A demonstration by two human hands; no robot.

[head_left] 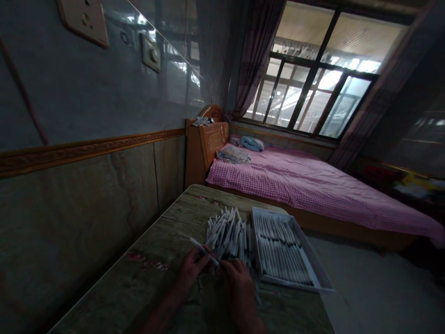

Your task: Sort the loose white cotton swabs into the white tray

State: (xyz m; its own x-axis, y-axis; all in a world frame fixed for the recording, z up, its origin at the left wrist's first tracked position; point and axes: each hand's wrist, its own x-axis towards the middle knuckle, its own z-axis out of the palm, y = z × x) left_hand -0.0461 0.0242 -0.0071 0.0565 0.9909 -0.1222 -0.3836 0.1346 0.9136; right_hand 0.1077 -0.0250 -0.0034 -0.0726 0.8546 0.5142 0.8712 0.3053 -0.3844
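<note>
My left hand (193, 268) is closed round a slim white pen (199, 246), which slants from upper left down to the right. At the pen's lower end, the bent fingers of my right hand (240, 282) pinch it; their tips are partly hidden. Just beyond both hands lies a loose pile of similar white pens (231, 232) on the table. A shallow white tray (314, 254) stands to the right of the pile, with pens laid side by side in two rows. Dark ends show on many of them.
The patterned table (167, 241) has a light edge along the wall (86, 199) at left. Behind it is a bed (295, 178) with a pink checked sheet and a wooden headboard (208, 144). Bare floor (365, 278) lies to the right.
</note>
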